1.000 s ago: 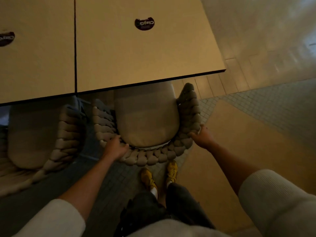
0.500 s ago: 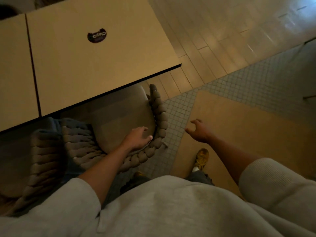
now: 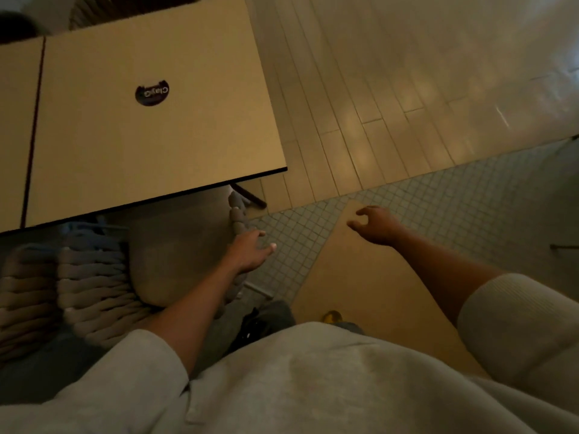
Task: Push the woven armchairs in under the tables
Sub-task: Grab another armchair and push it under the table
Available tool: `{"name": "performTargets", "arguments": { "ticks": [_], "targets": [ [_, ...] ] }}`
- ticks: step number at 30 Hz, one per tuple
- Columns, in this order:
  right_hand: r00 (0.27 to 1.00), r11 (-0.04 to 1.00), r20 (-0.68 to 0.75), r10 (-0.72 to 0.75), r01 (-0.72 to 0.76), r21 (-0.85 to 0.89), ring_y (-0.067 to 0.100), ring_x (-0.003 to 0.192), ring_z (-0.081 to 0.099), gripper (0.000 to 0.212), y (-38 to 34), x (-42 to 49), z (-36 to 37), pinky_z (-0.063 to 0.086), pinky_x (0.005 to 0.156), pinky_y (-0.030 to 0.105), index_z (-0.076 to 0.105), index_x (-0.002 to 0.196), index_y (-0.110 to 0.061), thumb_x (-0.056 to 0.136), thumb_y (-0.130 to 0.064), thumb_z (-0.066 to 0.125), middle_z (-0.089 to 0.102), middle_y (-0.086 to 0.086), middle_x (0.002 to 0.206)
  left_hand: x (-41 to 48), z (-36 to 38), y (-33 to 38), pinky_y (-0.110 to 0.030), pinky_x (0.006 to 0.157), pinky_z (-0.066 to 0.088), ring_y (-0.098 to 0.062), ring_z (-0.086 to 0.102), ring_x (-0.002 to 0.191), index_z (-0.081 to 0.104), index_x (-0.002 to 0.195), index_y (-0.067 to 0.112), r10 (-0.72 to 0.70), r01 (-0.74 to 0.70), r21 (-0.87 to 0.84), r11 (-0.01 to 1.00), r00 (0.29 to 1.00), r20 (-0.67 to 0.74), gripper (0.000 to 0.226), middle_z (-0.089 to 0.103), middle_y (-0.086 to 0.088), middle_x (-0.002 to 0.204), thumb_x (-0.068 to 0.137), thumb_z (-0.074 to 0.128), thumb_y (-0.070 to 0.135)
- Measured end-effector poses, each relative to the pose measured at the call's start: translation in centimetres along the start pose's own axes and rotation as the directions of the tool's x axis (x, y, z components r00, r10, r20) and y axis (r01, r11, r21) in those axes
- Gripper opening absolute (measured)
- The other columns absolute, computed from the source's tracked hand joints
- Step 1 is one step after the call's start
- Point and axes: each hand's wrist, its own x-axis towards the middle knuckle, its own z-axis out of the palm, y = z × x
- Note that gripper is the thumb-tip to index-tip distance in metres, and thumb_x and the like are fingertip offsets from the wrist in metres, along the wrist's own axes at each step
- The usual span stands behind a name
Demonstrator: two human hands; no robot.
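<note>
A woven armchair [image 3: 94, 292] with a pale seat cushion [image 3: 178, 249] sits tucked under the tan table [image 3: 150, 136], its front hidden by the tabletop. My left hand [image 3: 247, 253] hovers open just off the chair's right arm [image 3: 237, 220], fingers spread, holding nothing. My right hand [image 3: 377, 225] is open in the air over the floor, well right of the chair. A second woven armchair [image 3: 25, 292] stands at the left under the neighbouring table [image 3: 15, 136].
The table carries a dark round sticker [image 3: 152, 93]. The floor is wood planks [image 3: 360, 104] at the back, small grey tiles [image 3: 454, 198] and a tan mat [image 3: 369, 292] on the right. My yellow shoe [image 3: 332, 316] shows below.
Both hands have let go of the armchair's back. The right hand came off first and swung right; the left has now lifted off too. My view has turned right.
</note>
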Motion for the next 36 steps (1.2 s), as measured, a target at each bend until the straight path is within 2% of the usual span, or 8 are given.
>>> {"name": "performTargets", "arguments": {
  "ticks": [7, 11, 14, 17, 20, 28, 33, 36],
  "targets": [
    [0.987, 0.985, -0.019, -0.160, 0.158, -0.074, 0.029, 0.133, 0.051, 0.063, -4.3, 10.1, -9.2, 0.046, 0.107, 0.047, 0.052, 0.145, -0.024, 0.095, -0.061, 0.056, 0.055, 0.009, 0.145, 8.7, -7.2, 5.6, -0.051, 0.109, 0.045, -0.029, 0.047, 0.137, 0.046, 0.146, 0.027, 0.003, -0.012, -0.042, 0.999, 0.980, -0.201, 0.069, 0.048, -0.004, 0.151, 0.089, 0.060, 0.062],
    [0.984, 0.969, -0.012, -0.180, 0.175, -0.175, 0.029, 0.134, 0.051, 0.069, -6.7, 17.9, -14.3, 0.046, 0.106, 0.053, 0.050, 0.146, -0.029, 0.091, -0.070, 0.054, 0.054, 0.006, 0.147, 16.4, -13.0, 9.2, -0.048, 0.111, 0.040, -0.028, 0.041, 0.143, 0.042, 0.150, 0.020, 0.052, -0.026, 0.086, 0.996, 0.951, -0.306, 0.069, 0.040, -0.004, 0.160, 0.096, 0.056, 0.060],
    [0.984, 0.961, 0.026, -0.176, 0.177, -0.211, 0.030, 0.129, 0.055, 0.075, -8.9, 22.8, -18.6, 0.046, 0.107, 0.052, 0.043, 0.150, -0.026, 0.091, -0.069, 0.054, 0.058, 0.009, 0.142, 20.8, -16.8, 11.5, -0.048, 0.112, 0.040, -0.029, 0.041, 0.143, 0.041, 0.152, 0.019, 0.020, -0.005, 0.052, 0.999, 0.951, -0.308, 0.072, 0.040, -0.004, 0.160, 0.096, 0.055, 0.061],
    [0.982, 0.957, 0.052, -0.179, 0.186, -0.222, 0.030, 0.136, 0.049, 0.078, -11.8, 27.6, -23.3, 0.042, 0.111, 0.053, 0.037, 0.154, -0.023, 0.093, -0.066, 0.057, 0.052, 0.008, 0.150, 25.0, -21.3, 13.9, -0.049, 0.114, 0.038, -0.030, 0.040, 0.144, 0.034, 0.156, 0.019, 0.011, 0.004, 0.059, 0.998, 0.969, -0.247, 0.078, 0.036, -0.005, 0.162, 0.096, 0.053, 0.065],
    [0.979, 0.963, -0.011, -0.205, 0.199, -0.180, 0.030, 0.137, 0.049, 0.076, -14.0, 32.3, -27.0, 0.043, 0.111, 0.050, 0.037, 0.154, -0.022, 0.094, -0.064, 0.057, 0.051, 0.009, 0.151, 29.4, -26.0, 15.9, -0.049, 0.114, 0.038, -0.031, 0.041, 0.143, 0.032, 0.157, 0.019, 0.003, 0.022, 0.100, 0.995, 0.971, -0.241, 0.079, 0.036, -0.007, 0.163, 0.097, 0.051, 0.065],
    [0.967, 0.932, 0.032, -0.253, 0.253, -0.259, 0.029, 0.142, 0.043, 0.076, -17.4, 45.5, -34.9, 0.038, 0.114, 0.055, 0.040, 0.152, -0.024, 0.092, -0.068, 0.055, 0.044, 0.006, 0.157, 41.1, -35.9, 20.9, -0.049, 0.109, 0.039, -0.032, 0.044, 0.140, 0.035, 0.155, 0.021, -0.001, 0.054, 0.173, 0.983, 0.956, -0.295, 0.076, 0.042, -0.007, 0.159, 0.096, 0.049, 0.067],
    [0.935, 0.887, 0.088, -0.343, 0.353, -0.298, 0.029, 0.144, 0.040, 0.076, -19.5, 56.7, -41.4, 0.037, 0.114, 0.056, 0.038, 0.154, -0.025, 0.093, -0.067, 0.054, 0.040, 0.005, 0.159, 48.3, -38.6, 24.3, -0.048, 0.110, 0.040, -0.032, 0.044, 0.141, 0.033, 0.156, 0.020, -0.128, 0.168, 0.095, 0.981, 0.933, -0.336, 0.078, 0.040, -0.007, 0.160, 0.096, 0.049, 0.067],
    [0.907, 0.861, 0.125, -0.403, 0.422, -0.283, 0.029, 0.144, 0.040, 0.079, -20.7, 62.0, -46.7, 0.038, 0.114, 0.055, 0.037, 0.155, -0.024, 0.092, -0.068, 0.055, 0.040, 0.005, 0.159, 51.1, -39.8, 27.4, -0.048, 0.113, 0.037, -0.032, 0.041, 0.143, 0.030, 0.158, 0.019, -0.228, 0.249, 0.046, 0.967, 0.935, -0.273, 0.082, 0.036, -0.008, 0.162, 0.095, 0.049, 0.068]
  ]
}}
